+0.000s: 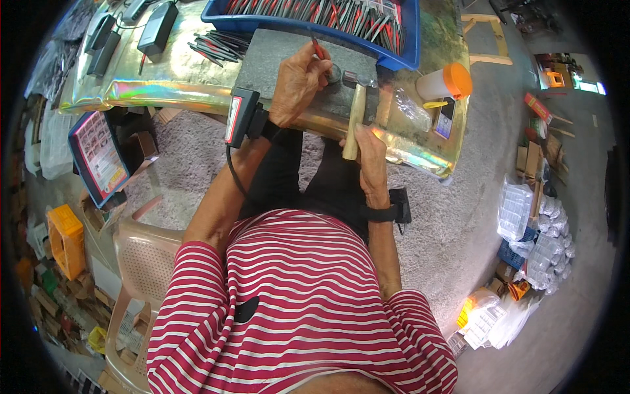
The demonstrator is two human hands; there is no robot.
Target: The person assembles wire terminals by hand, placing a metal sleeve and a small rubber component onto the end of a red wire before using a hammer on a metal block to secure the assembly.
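My left hand (300, 84) is closed around a slim red-and-black stick-like piece (319, 48), above a grey stone slab (269, 56) on the table. Just beside its fingertips lies a small round grey thing (335, 73), whose kind I cannot make out. In my right hand (371, 157) is a hammer (356, 121), gripped by the pale wooden handle at the table's front edge. The hammer's dark metal head points away from me, over the right part of the slab.
Behind the slab stands a blue tray (410, 49) full of slim red-and-black pieces, with a loose pile (216, 47) to its left. An orange-lidded jar (438, 84) and clear plastic bag (412, 108) sit right. A plastic chair (147, 262) is at lower left.
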